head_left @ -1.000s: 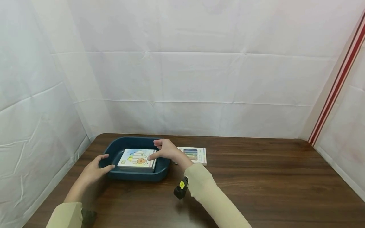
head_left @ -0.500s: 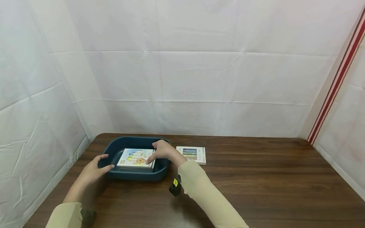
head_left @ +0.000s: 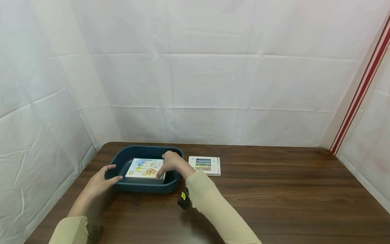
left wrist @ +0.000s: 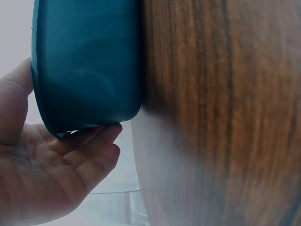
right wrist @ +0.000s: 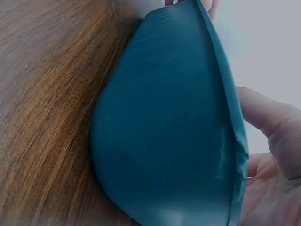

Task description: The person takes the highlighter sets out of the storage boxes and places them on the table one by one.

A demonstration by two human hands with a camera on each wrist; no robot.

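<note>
1. Closest in, the fingers (head_left: 160, 172) of the right hand (head_left: 173, 163) are laid on the near right corner of the top box (head_left: 145, 168) in the tray (head_left: 143, 187); whether they are curled round its edge or only pressed on it cannot be told.
2. At the tray's left end, the rim is gripped by the left hand (head_left: 100, 181), the thumb (left wrist: 16, 94) hooked over it and the fingers (left wrist: 91, 141) spread under the wall.
3. Inside the dark teal tray, the box is lain flat on what looks like another box beneath; the tray is set on the far left of the wooden table (head_left: 274, 203).
4. Just right of the tray, a second pack (head_left: 205, 165) with coloured sticks in a window is left flat on the table.
5. As a risk, the top box could be slid off the stack if the corner is pushed sideways, and the tray could be skidded if the left hand's hold is loosened.
6. On the box lid a coloured drawing is printed; no writing can be read.
</note>
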